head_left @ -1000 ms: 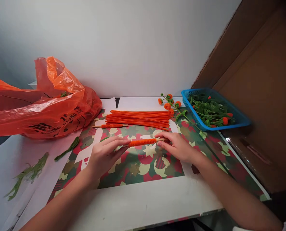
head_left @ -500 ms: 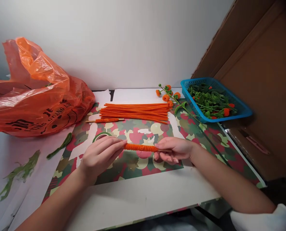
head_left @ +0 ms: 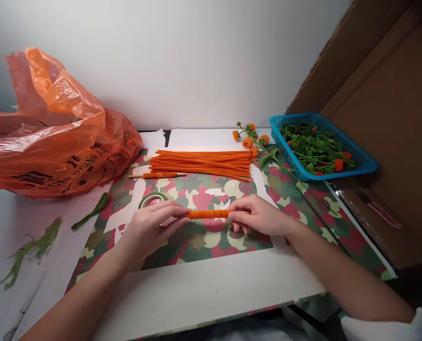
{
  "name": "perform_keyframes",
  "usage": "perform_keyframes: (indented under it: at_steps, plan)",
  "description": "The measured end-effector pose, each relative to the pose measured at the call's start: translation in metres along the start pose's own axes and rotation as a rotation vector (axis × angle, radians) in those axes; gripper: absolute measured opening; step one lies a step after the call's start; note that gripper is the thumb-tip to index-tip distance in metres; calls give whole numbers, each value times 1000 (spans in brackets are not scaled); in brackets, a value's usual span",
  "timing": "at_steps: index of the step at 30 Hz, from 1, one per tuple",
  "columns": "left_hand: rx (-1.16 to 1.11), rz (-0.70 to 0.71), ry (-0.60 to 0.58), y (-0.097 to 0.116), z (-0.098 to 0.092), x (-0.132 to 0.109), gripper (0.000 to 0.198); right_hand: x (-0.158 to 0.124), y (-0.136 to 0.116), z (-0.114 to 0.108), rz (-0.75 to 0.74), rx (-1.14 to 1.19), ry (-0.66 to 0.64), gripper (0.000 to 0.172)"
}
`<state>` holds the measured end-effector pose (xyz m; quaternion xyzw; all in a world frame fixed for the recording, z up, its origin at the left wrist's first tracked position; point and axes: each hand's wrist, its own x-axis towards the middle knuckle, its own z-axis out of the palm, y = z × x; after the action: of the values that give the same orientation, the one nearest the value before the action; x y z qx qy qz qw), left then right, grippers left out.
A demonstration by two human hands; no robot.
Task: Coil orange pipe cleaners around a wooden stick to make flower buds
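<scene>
An orange fuzzy coil [head_left: 208,214], wound round a stick, is held level above the patterned table covering. My left hand [head_left: 157,220] pinches its left end, and my right hand [head_left: 255,215] grips the right end with fingers and thumb. The stick's ends are hidden by the fingers. Behind the hands lies a bundle of straight orange pipe cleaners [head_left: 200,163]. A second stick with an orange coil [head_left: 159,175] rests along the bundle's front left edge. A roll of green tape [head_left: 154,198] sits just beyond my left hand.
An orange plastic bag [head_left: 65,151] stands at the left, with green pieces [head_left: 36,248] on white paper before it. Orange flowers on a green stem [head_left: 247,142] lie beside a blue basket [head_left: 365,161] of green stems. A pink-handled knife [head_left: 385,215] is at the right.
The right hand has shifted its grip inward to the coil's right end, and its thumb and fingers now cover the bare stick seen there before. The whole view has shifted slightly.
</scene>
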<state>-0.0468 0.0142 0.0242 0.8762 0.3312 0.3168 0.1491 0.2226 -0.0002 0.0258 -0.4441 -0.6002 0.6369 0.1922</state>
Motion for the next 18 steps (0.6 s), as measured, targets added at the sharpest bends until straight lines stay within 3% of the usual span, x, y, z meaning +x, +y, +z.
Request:
perform_keyframes:
  at_steps: [10, 18]
  plan:
    - [-269, -373, -152, 10, 11, -2, 13, -1, 2, 7, -237, -329, 154, 20]
    - [-587, -613, -166, 27, 18, 2, 16, 3, 10, 15, -448, -503, 316, 25]
